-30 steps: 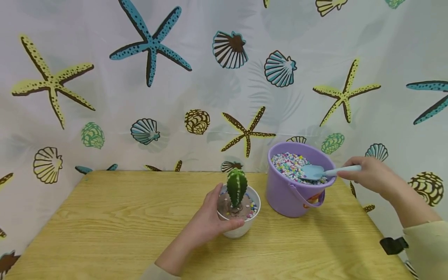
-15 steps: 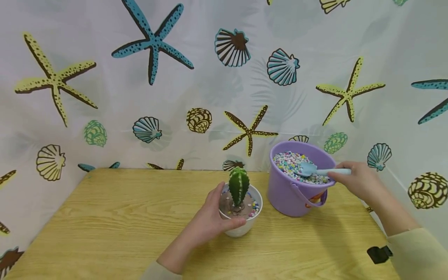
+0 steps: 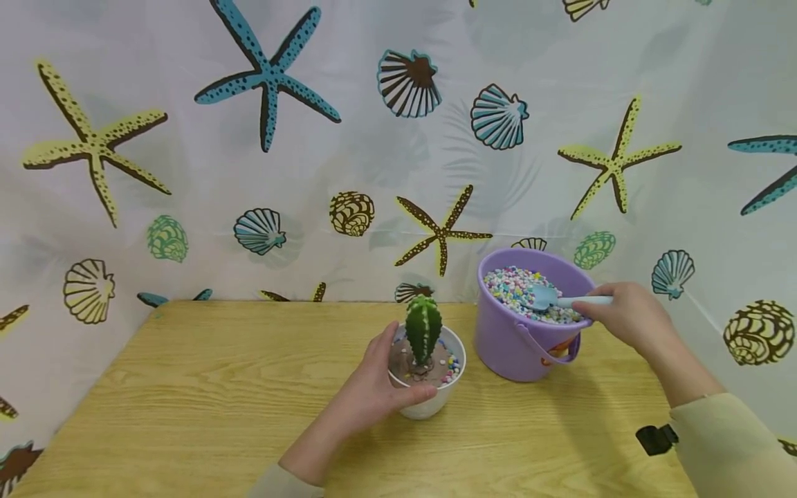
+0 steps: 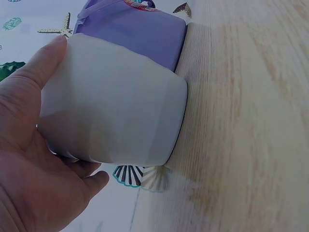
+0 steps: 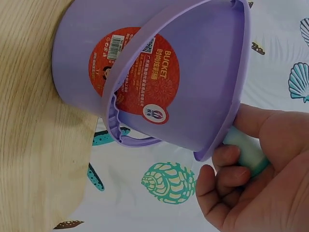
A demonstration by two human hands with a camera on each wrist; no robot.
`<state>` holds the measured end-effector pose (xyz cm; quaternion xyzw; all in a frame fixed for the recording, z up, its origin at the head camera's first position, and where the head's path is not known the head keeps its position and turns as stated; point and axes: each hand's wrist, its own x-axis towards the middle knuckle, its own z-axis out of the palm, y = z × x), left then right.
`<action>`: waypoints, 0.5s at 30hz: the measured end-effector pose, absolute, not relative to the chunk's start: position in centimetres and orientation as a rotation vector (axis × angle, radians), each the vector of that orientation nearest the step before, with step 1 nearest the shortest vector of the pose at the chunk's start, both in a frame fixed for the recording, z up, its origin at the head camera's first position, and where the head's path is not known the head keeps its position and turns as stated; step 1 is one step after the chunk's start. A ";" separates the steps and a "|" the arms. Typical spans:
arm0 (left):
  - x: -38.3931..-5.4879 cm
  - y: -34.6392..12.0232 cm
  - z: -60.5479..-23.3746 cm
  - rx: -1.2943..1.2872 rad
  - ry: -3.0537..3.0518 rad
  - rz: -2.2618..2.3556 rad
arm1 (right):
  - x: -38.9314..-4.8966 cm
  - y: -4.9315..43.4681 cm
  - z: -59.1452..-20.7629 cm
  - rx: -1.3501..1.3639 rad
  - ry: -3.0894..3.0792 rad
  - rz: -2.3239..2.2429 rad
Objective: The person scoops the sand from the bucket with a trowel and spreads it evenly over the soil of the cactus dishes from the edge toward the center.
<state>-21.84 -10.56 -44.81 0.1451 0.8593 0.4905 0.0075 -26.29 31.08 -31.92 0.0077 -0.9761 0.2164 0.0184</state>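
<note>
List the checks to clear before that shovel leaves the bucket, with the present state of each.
1. White pot steadied: ok, the left hand grips it on the table.
2. Cactus upright: ok, it stands in the pot.
3. Light-blue shovel gripped: ok, the right hand holds its handle.
4. Purple bucket steady: ok, it stands upright on the table, though neither hand appears to brace it.
5. Bucket handle out of the way: ok, it hangs outside the bucket.
6. Shovel loaded with beads: cannot tell.
</note>
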 end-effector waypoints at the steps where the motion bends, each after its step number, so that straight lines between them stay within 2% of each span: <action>1: -21.9 -10.6 -44.8 0.457 2.691 1.532 | -26.3 31.1 -31.9 0.016 -3.033 0.679; 15: -21.9 -10.4 -44.4 0.363 2.664 1.511 | -25.8 31.1 -33.0 -0.035 -2.926 0.893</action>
